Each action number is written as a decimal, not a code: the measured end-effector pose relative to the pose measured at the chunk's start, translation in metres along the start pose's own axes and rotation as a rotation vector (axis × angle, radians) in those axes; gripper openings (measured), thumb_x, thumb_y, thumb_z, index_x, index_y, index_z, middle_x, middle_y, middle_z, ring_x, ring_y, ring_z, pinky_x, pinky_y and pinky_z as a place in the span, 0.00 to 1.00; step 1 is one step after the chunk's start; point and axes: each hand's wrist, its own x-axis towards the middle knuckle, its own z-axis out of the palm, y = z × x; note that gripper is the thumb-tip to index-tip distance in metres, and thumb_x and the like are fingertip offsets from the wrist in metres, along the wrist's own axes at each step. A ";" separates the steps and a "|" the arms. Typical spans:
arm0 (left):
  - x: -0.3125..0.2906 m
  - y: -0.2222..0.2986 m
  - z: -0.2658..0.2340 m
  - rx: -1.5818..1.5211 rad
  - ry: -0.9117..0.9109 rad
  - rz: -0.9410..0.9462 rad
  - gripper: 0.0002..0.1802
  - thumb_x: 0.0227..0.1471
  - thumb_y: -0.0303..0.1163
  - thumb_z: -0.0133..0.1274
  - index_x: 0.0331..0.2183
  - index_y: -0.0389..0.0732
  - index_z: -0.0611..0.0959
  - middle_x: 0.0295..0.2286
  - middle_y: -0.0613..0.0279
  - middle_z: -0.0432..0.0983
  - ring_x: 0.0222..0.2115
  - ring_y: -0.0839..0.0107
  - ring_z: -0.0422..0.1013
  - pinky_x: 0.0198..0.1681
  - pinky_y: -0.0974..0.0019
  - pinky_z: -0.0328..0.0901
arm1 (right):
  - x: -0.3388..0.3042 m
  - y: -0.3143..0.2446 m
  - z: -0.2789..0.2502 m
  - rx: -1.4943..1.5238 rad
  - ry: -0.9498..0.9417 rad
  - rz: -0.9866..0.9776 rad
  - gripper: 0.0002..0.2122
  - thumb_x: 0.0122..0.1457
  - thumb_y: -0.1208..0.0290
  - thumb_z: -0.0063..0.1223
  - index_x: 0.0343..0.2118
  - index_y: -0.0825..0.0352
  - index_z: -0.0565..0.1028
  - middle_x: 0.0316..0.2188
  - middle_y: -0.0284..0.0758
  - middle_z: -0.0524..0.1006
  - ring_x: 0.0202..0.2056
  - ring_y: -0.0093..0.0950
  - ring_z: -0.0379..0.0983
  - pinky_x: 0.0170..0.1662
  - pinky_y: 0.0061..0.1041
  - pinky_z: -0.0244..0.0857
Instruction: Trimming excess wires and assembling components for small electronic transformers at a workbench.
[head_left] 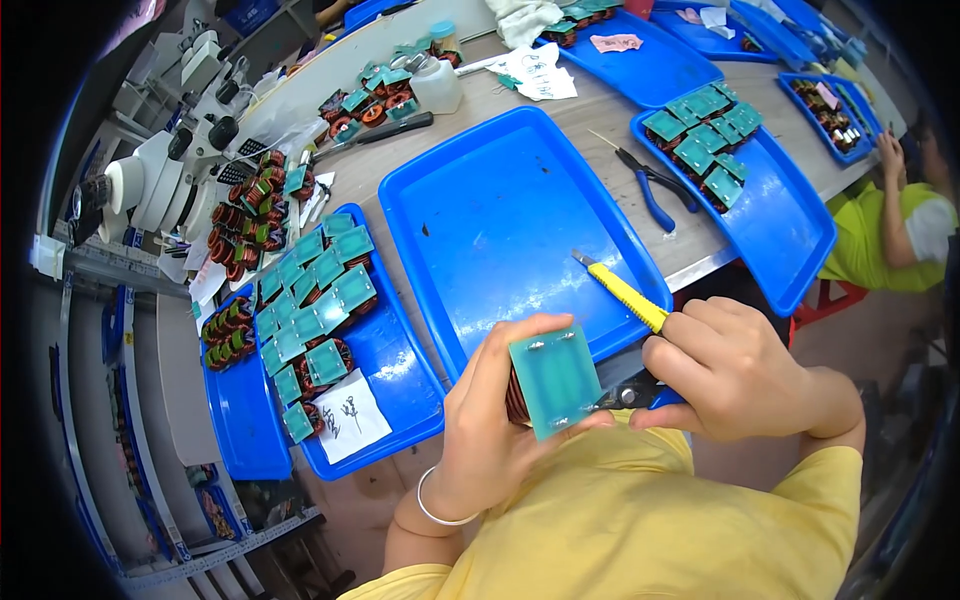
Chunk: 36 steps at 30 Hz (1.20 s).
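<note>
My left hand (490, 400) is closed around a copper-wound coil topped with a green circuit board (556, 380). Solder joints show at the board's upper and lower edges. My right hand (725, 370) grips a pair of side cutters (628, 396) with blue handles, their jaws at the board's lower right corner. A yellow utility knife (625, 292) slants over the large blue tray (440, 290), its blade pointing up and left. The knife's lower end meets my right fist; I cannot tell whether the fist holds it too.
At left, a blue tray (395, 415) carries board-topped coils and a paper note (352, 415). Another blue tray (780, 230) with boards stands at right. Blue-handled pliers (655, 195) lie between trays. A microscope (150, 185) stands far left. Another person (900, 230) sits at right.
</note>
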 end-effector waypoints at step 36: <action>-0.005 0.008 0.002 -0.172 -0.151 -0.102 0.38 0.33 0.30 0.65 0.46 0.34 0.66 0.40 0.53 0.66 0.38 0.57 0.66 0.41 0.64 0.63 | -0.004 -0.009 -0.002 0.150 -0.100 0.077 0.21 0.45 0.50 0.53 0.24 0.68 0.67 0.21 0.37 0.65 0.24 0.34 0.65 0.27 0.27 0.58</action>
